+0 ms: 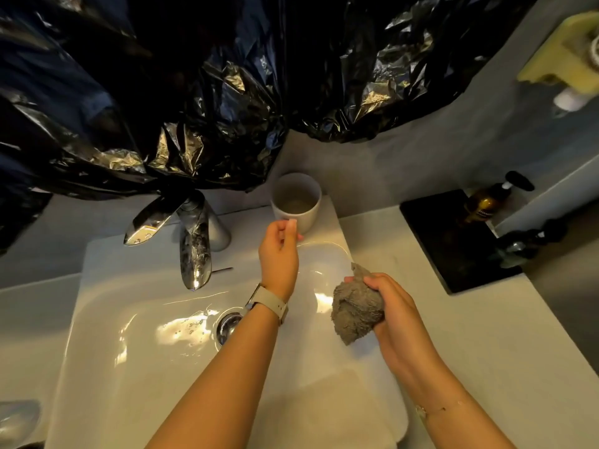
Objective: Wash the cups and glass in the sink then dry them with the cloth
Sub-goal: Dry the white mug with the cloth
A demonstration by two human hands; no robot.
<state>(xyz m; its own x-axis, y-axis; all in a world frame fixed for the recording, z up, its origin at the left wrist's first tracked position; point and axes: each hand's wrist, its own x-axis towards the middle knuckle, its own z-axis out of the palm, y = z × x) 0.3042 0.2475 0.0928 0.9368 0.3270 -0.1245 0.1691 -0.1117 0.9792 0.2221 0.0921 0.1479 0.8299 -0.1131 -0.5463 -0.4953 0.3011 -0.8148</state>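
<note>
A white cup (303, 202) stands upright on the back rim of the white sink (136, 335), right of the tap. My left hand (278, 251), with a pale watch on its wrist, reaches over the basin; its loosely curled fingers touch the cup's near wall without closing round it. My right hand (389, 306) grips a bunched grey cloth (355, 307) over the sink's right edge. A pale, glassy object (16, 419) shows blurred at the bottom left corner.
A chrome tap (194, 247) juts over the basin above the drain (228, 324). Black plastic sheeting (194, 92) hangs across the back. On the right counter lies a black tray (453, 241) with an amber pump bottle (486, 202). A yellow object (564, 56) sits top right.
</note>
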